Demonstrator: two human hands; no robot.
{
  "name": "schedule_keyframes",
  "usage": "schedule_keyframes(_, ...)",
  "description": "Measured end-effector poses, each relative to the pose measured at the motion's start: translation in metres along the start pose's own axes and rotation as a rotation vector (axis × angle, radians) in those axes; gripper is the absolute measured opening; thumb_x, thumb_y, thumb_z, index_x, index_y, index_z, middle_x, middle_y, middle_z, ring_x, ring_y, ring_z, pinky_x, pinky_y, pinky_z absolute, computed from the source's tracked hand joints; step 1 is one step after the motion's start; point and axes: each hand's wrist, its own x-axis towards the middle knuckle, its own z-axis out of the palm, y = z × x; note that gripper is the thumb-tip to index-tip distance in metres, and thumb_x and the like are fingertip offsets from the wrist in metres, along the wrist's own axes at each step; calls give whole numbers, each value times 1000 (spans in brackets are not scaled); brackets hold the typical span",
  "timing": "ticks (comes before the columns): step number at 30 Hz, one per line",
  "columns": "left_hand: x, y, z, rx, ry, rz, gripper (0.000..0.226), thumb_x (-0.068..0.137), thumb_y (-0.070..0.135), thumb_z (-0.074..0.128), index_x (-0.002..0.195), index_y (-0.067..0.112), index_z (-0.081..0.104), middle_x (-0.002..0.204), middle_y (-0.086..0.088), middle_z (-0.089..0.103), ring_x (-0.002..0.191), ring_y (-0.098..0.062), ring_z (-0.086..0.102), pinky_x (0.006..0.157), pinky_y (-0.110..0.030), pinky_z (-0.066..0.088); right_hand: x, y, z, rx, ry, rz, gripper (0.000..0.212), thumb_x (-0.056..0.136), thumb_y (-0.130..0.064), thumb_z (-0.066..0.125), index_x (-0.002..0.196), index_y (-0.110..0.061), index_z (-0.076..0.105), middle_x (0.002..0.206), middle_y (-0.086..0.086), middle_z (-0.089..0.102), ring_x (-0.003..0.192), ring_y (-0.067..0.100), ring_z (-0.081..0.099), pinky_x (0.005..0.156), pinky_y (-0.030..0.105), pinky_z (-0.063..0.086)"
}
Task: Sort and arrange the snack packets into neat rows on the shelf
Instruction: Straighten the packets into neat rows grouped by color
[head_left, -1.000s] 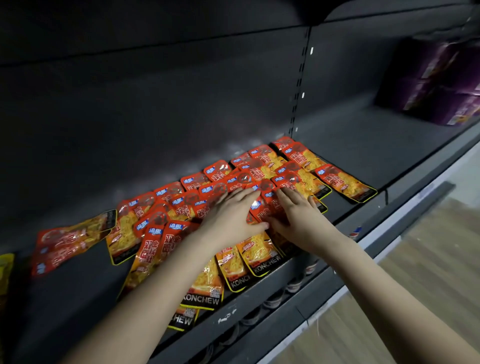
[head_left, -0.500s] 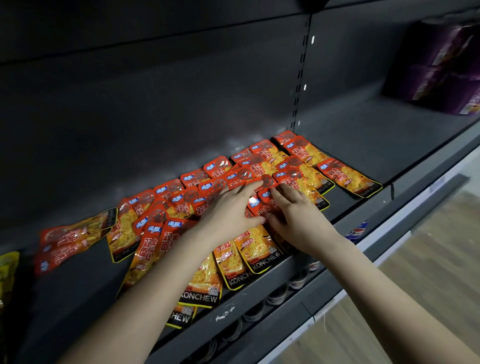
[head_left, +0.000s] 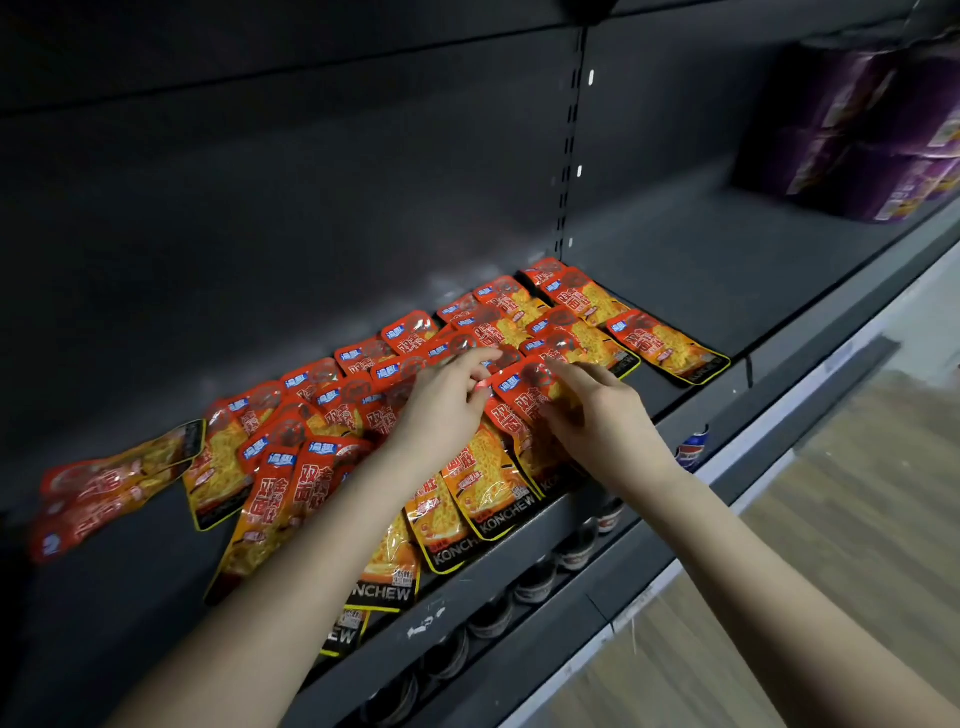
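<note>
Snack packets (head_left: 488, 488) lie partly hidden under left hand (head_left: 441, 413) and right hand (head_left: 605, 431).

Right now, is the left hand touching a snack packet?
Touching. The head view shows the left hand pinching a corner of the red packet.

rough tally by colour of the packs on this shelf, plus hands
red-orange snack packets: roughly 25, overlapping, so not exact
purple packs: 1 blurred stack, units unreadable
hands: 2, left hand and right hand
total: roughly 28
</note>
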Motion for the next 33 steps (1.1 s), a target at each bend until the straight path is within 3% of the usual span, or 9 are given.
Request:
schedule_keyframes(7, 7, -6, 2, -171, 36, -78, 35, 91, 1, 55, 117, 23, 61, 101, 2, 64, 91, -15, 65, 62, -16, 45, 6, -1, -7, 21, -46, 85, 77, 84, -33, 67, 147, -19, 25, 119, 10, 57, 112, 25, 51, 90, 28, 38)
schedule_keyframes(10, 9, -5, -2, -249, 58, -105, 34, 90, -1, 55, 110, 27, 62, 99, 4, 62, 94, -15, 64, 74, -25, 52, 8, -5, -10, 100, -62, 148, 70, 82, -34, 69, 142, -15, 36, 123, 11, 58, 114, 25, 53, 89, 26, 40)
schedule_keyframes(14, 12, -7, -6, -363, 74, -139, 37, 89, -3, 56, 102, 32, 62, 96, 6, 61, 94, -20, 64, 79, -43, 57, 12, -7, -10, 127, 0, 138, 54, 85, -33, 67, 132, -16, 49, 118, 8, 61, 93, 21, 61, 66, 15, 35)
schedule_keyframes(16, 13, -8, -7, -370, 75, -140, 38, 89, -2, 57, 101, 33, 62, 95, 7, 61, 95, -20, 63, 81, -46, 56, 14, -8, -9, 122, 21, 126, 50, 85, -32, 67, 130, -17, 51, 113, 7, 63, 90, 21, 61, 63, 16, 34)
schedule_keyframes(19, 14, -9, -8, -334, 75, -107, 37, 89, -3, 55, 103, 31, 63, 100, 3, 63, 98, -18, 63, 83, -40, 56, 17, -9, -6, 102, 35, 104, 49, 85, -30, 66, 129, -17, 51, 110, 6, 63, 95, 24, 61, 70, 22, 39)
schedule_keyframes(22, 12, -9, -9, -190, 38, -57, 35, 91, -1, 50, 110, 25, 65, 113, 3, 64, 102, -11, 60, 80, -13, 47, 19, -10, -3, 85, 15, 107, 49, 85, -32, 65, 128, -17, 49, 105, 6, 61, 95, 26, 60, 72, 26, 44)
schedule_keyframes(26, 14, -10, -6, -33, -43, -57, 30, 94, 26, 53, 123, 24, 60, 129, 3, 53, 119, -15, 49, 99, -28, 40, 21, -9, 3, 99, 20, 81, 48, 86, -33, 65, 127, -16, 49, 105, 11, 64, 96, 27, 61, 68, 23, 38)
schedule_keyframes(28, 13, -10, -3, 6, -44, -70, 32, 93, 35, 55, 122, 22, 60, 128, 3, 51, 121, -15, 46, 100, -28, 36, 21, -9, 6, 109, 29, 70, 46, 85, -32, 66, 126, -16, 50, 100, 10, 65, 93, 26, 62, 67, 22, 36)
schedule_keyframes(33, 15, -7, -6, 29, 98, -45, 22, 94, 25, 56, 112, 16, 63, 121, 2, 54, 115, -15, 49, 92, -19, 32, 21, -14, 3, 172, 23, 80, 39, 89, -32, 60, 124, -20, 51, 102, 4, 64, 89, 24, 63, 67, 24, 41)
